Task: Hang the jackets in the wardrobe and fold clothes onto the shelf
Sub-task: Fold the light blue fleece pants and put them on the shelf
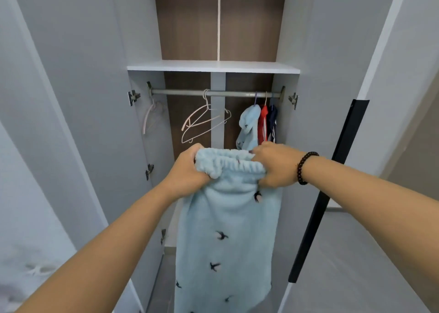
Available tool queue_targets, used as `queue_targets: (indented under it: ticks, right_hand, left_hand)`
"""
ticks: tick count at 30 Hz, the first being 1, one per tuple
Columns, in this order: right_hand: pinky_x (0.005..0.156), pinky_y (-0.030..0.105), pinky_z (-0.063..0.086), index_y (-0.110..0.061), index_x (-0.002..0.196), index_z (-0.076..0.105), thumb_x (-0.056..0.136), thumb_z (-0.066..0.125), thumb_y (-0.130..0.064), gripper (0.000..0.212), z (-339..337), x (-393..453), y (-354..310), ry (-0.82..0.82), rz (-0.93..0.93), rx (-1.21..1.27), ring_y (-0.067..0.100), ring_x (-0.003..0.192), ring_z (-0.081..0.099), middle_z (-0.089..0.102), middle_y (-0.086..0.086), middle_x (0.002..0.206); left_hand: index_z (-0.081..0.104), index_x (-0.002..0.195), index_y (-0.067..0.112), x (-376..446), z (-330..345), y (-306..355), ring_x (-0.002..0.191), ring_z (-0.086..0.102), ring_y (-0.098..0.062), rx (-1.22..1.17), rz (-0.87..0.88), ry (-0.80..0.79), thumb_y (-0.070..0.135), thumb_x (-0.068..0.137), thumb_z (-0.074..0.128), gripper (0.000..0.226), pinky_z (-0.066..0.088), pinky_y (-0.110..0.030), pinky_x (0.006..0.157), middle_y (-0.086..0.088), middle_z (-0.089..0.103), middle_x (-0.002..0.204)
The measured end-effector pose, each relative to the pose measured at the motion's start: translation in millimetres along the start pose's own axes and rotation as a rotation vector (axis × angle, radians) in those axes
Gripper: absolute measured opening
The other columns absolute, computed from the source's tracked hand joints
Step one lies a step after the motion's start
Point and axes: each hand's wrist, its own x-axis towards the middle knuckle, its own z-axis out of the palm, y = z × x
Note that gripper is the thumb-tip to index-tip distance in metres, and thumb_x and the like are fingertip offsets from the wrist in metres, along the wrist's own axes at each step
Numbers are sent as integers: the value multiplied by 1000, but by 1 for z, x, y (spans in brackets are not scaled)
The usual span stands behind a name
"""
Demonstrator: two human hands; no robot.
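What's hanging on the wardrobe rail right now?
The rail holds empty hangers at left and centre, and three hung garments at right: light blue, red, navy. Their lower parts are hidden behind the blue garment and hands.

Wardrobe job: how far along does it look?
Partly done. Three garments, light blue, red and navy, already hang on the rail. The left hand and right hand grip the light blue fleece pants by the waistband, unfolded. The shelf shows no clothes, and empty hangers remain.

Both forearms are bare, with no sleeves showing. A bracelet of dark round beads (304,168) circles the person's right wrist.
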Motion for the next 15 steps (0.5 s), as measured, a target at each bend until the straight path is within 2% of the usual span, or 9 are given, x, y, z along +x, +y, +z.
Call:
queue_targets:
  ticks: [3, 6, 8, 10, 12, 14, 15]
  right_hand:
    - [61, 35, 45, -12, 73, 57, 73, 67, -33, 23, 3, 2, 0, 116, 47, -18, 21, 80, 49, 47, -1, 80]
    - [61, 31, 40, -21, 77, 50, 74, 66, -32, 20, 20, 4, -9, 119, 38, -71, 16, 82, 39, 38, -7, 84]
    - [60, 32, 42, -23, 73, 44, 71, 67, -23, 22, 21, 6, -8, 192, 62, 43, 18, 79, 42, 40, -6, 81]
    - [61, 34, 45, -16, 73, 48, 68, 66, -13, 19, 18, 13, -4, 284, 113, 197, 21, 76, 50, 48, -1, 80]
    - [63, 37, 48, -12, 77, 54, 67, 64, -7, 14, 20, 21, 0, 350, 153, 297, 23, 76, 54, 54, 2, 80]
    - [69, 39, 50, -12, 79, 57, 67, 62, -4, 15, 24, 28, 2, 396, 147, 353, 21, 78, 55, 58, 3, 81]
    - [71, 38, 51, -13, 80, 59, 66, 63, -3, 17, 27, 31, 3, 410, 138, 372, 20, 79, 55, 59, 3, 82]
  left_hand:
    - [40, 92, 19, 8, -7, -13, 69, 51, -8, 297, 40, -44, 24, 76, 69, 33, 42, -23, 59, 6, 55, 79]
    - [35, 96, 22, 10, -5, -26, 70, 53, -13, 390, 20, -2, 19, 79, 66, 35, 42, -27, 56, 3, 55, 79]
    - [37, 99, 22, 10, 0, -31, 73, 54, -8, 297, -6, 118, 19, 79, 67, 37, 41, -21, 56, 6, 55, 83]
    - [40, 107, 19, 12, 4, -31, 76, 57, -8, 152, -64, 198, 18, 78, 68, 40, 45, -20, 60, 7, 57, 87]
    - [49, 111, 9, 15, 6, -30, 75, 57, -12, -17, -179, 176, 12, 67, 62, 46, 46, -24, 61, 1, 60, 86]
    - [59, 101, -1, 18, 4, -30, 73, 54, -18, -184, -319, 133, 5, 55, 55, 47, 44, -28, 62, -6, 59, 79]
    - [62, 95, -1, 20, 3, -32, 73, 54, -22, -260, -388, 118, 2, 56, 55, 39, 45, -31, 64, -11, 59, 75]
